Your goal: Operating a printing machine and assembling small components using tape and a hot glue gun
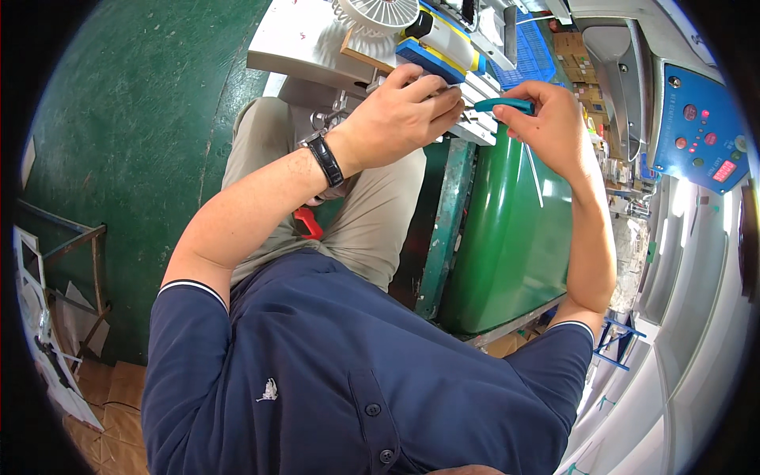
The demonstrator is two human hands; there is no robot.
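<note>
My left hand (404,115), with a dark watch (325,161) on its wrist, is at the near edge of the metal fixture (479,131). Its fingers are bent and pressed together; whatever they hold is hidden behind them. In my right hand (549,127) is a teal-handled hand tool (504,104), gripped between thumb and fingers. The tool's dark end points left and reaches close to my left fingertips. Its working tip is too small to tell. A thin pale rod (534,176) slants downward below my right hand, in front of the green housing.
A white fan (378,12) stands beyond my left hand, beside a yellow, blue and black block (442,43). The rounded green machine housing (507,245) lies between my arms. At right hangs a blue control panel (701,127) with lit indicators. A blue basket (532,51) sits far behind.
</note>
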